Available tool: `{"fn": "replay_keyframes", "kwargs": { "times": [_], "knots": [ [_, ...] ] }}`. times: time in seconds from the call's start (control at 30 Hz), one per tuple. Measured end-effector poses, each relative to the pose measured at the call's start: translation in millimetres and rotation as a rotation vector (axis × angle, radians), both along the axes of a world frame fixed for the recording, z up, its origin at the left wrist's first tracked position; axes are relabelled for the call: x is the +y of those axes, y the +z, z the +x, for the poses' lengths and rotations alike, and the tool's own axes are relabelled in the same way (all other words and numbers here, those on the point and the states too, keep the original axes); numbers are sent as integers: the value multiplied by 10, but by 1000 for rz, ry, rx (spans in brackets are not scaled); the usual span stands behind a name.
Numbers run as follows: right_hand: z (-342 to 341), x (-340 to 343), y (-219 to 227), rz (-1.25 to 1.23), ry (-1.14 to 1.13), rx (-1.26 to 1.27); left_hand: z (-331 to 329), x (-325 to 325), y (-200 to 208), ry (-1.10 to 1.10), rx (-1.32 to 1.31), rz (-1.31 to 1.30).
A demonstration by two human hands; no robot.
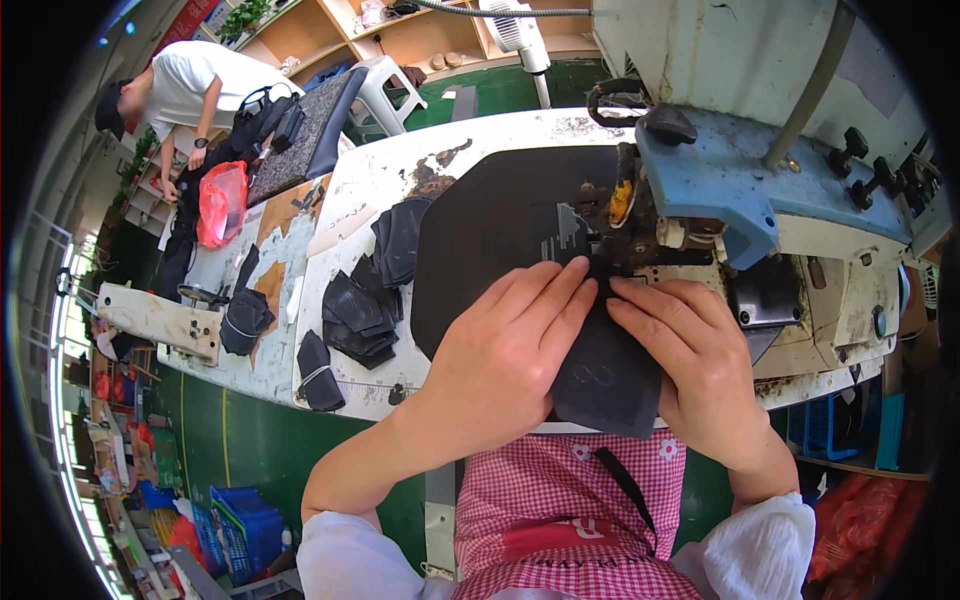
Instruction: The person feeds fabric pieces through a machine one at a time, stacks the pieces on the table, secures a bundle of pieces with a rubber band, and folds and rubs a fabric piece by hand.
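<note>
A dark flat cut piece [608, 385], with a pale hand-drawn mark on it, lies between my hands at the front of a blue machine [705, 170]. My left hand [520, 345] holds its left side, fingers long and pressed together, their tips close to the working point. On the right edge, my right hand [690, 345] grips the same piece with bent fingers on top; its thumb is mostly hidden. The far end of the piece disappears beneath my fingertips and the machine's greasy parts. Under my left hand spreads a large black board [480, 235].
Stacks of similar dark pieces [355, 315] lie left of the board, with a tied bundle [318, 372] nearer the edge. Another person [215, 85] leans over a bench at far left, beside a red plastic bag [222, 205]. Blue crates [248, 525] stand low left.
</note>
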State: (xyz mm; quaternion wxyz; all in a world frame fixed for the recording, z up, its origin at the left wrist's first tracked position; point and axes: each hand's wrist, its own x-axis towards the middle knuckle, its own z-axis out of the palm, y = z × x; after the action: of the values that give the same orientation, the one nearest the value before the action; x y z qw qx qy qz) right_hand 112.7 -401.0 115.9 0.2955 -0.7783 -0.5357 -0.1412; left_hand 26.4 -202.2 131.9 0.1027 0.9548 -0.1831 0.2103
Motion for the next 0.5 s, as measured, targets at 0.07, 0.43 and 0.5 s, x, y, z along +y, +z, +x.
{"fn": "replay_keyframes", "kwargs": {
  "times": [0.07, 0.43, 0.5],
  "knots": [
    [4, -1, -4, -4, -24, -30, -2, 29, 10, -26, 100, -1],
    [-5, -15, 11, 7, -7, -16, 21, 212, 58, -133, 185, -30],
    [-10, -12, 11, 13, -12, -14, 30, 264, 76, -174, 184, 19]
  ]
}}
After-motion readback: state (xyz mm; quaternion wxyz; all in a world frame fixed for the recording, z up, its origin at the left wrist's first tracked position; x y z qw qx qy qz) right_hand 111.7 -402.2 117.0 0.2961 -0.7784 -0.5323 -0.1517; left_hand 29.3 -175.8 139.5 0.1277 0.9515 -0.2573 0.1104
